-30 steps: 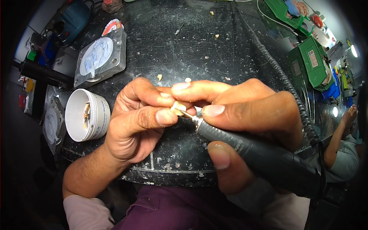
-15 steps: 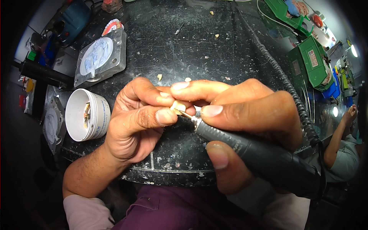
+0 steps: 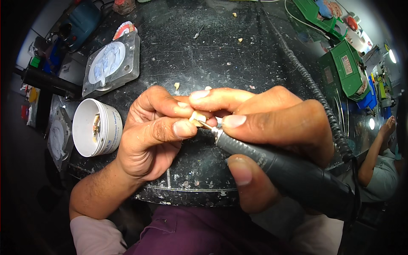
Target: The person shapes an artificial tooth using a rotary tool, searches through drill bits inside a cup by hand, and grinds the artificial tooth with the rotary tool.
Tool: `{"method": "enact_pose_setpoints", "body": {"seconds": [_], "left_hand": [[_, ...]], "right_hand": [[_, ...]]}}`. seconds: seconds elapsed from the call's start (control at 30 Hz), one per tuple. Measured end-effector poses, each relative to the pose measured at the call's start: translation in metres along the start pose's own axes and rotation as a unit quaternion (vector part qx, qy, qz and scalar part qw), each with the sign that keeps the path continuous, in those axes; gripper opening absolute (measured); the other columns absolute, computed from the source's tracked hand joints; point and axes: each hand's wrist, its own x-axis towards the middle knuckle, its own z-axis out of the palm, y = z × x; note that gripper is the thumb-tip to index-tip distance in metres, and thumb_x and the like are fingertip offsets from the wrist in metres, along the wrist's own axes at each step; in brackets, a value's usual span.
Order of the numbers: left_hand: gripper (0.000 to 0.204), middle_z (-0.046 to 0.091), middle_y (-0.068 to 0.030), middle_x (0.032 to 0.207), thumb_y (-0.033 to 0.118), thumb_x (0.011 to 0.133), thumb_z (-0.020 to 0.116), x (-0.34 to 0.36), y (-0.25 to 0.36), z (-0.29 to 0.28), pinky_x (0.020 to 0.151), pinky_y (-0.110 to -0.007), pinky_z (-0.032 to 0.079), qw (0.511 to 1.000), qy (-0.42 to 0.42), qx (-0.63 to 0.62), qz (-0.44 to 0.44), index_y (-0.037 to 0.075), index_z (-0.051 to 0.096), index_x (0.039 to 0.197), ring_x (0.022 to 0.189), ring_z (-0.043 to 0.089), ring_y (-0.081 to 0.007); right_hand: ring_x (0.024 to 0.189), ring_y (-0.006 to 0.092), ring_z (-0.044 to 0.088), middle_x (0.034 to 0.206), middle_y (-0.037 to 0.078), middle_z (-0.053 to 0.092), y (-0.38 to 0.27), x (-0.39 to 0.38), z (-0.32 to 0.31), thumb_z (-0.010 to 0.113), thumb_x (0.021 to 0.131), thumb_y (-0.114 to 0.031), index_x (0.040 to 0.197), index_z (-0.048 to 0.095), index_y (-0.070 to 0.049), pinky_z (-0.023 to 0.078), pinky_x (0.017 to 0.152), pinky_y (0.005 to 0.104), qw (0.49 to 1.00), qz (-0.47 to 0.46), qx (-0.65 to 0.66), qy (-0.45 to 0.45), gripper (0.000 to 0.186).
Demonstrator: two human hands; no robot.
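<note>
Between thumb and index finger, my left hand (image 3: 155, 131) pinches a small cream-coloured dental piece, tooth-like in shape (image 3: 196, 117). My right hand (image 3: 276, 123) grips a black rotary handpiece (image 3: 293, 178) with a metal nose. Its thin bur (image 3: 205, 124) points left and meets the lower side of the tooth piece. The right index fingertip rests by the left fingertips, above the piece. Fingers hide part of the piece, so its full shape cannot be seen.
A white tub (image 3: 87, 127) holding small bits stands left of my hand. Behind it lies a metal flask half (image 3: 111, 59) with plaster and a denture model (image 3: 125, 29). A coiled cord (image 3: 304, 70) runs along the right. Green bins (image 3: 345, 68) and another person's arm (image 3: 378, 144) are far right.
The tooth piece has tilted very slightly between my left fingers against the bur. Both hands keep nearly the same place and grip.
</note>
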Motion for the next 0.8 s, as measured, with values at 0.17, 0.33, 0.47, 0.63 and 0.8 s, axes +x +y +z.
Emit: {"method": "enact_pose_setpoints", "body": {"seconds": [0.17, 0.33, 0.47, 0.63, 0.8], "left_hand": [[0.020, 0.065, -0.0212, 0.092, -0.011, 0.077, 0.058, 0.000, 0.000, 0.002, 0.088, -0.038, 0.048, 1.000, -0.003, 0.001, 0.000, 0.004, 0.062, 0.090, 0.091, 0.064, -0.0289], [0.020, 0.065, -0.0216, 0.092, -0.011, 0.077, 0.058, 0.000, 0.001, 0.002, 0.088, -0.039, 0.048, 1.000, 0.002, 0.003, -0.004, 0.004, 0.062, 0.089, 0.092, 0.063, -0.0293], [0.020, 0.065, -0.0216, 0.092, -0.011, 0.077, 0.057, 0.000, 0.001, 0.002, 0.088, -0.039, 0.048, 1.000, 0.001, 0.004, 0.000, 0.004, 0.062, 0.089, 0.092, 0.063, -0.0294], [0.020, 0.065, -0.0219, 0.092, -0.011, 0.077, 0.058, 0.000, 0.000, 0.002, 0.088, -0.039, 0.048, 1.000, -0.001, 0.007, -0.001, 0.004, 0.062, 0.090, 0.092, 0.063, -0.0294], [0.020, 0.065, -0.0221, 0.092, -0.010, 0.077, 0.058, 0.000, 0.001, 0.003, 0.087, -0.039, 0.048, 1.000, 0.001, 0.003, -0.002, 0.004, 0.062, 0.090, 0.092, 0.063, -0.0297]], "right_hand": [[0.086, 0.0190, 0.065, 0.095, 0.015, 0.064, -0.003, 0.001, 0.000, 0.072, 0.072, -0.005, 0.098, 0.062, 0.002, 0.053, 0.076, 0.0276, 1.000, -0.001, -0.009, -0.012, 0.029], [0.084, 0.0177, 0.065, 0.094, 0.014, 0.064, 0.001, 0.001, -0.002, 0.072, 0.072, -0.006, 0.100, 0.061, 0.003, 0.053, 0.075, 0.0266, 0.999, -0.028, -0.029, -0.015, 0.032], [0.084, 0.0180, 0.065, 0.093, 0.015, 0.064, 0.004, 0.001, 0.001, 0.072, 0.072, -0.006, 0.097, 0.062, 0.003, 0.053, 0.074, 0.0272, 0.999, -0.011, 0.024, -0.021, 0.028], [0.078, 0.0194, 0.066, 0.089, 0.015, 0.064, -0.002, 0.000, 0.006, 0.073, 0.071, -0.007, 0.092, 0.063, 0.003, 0.054, 0.070, 0.0273, 0.998, -0.019, -0.030, 0.042, 0.025], [0.077, 0.0193, 0.066, 0.088, 0.015, 0.064, 0.001, 0.000, 0.005, 0.072, 0.072, -0.007, 0.090, 0.062, 0.002, 0.054, 0.070, 0.0270, 0.998, -0.030, -0.027, 0.043, 0.022]]}}
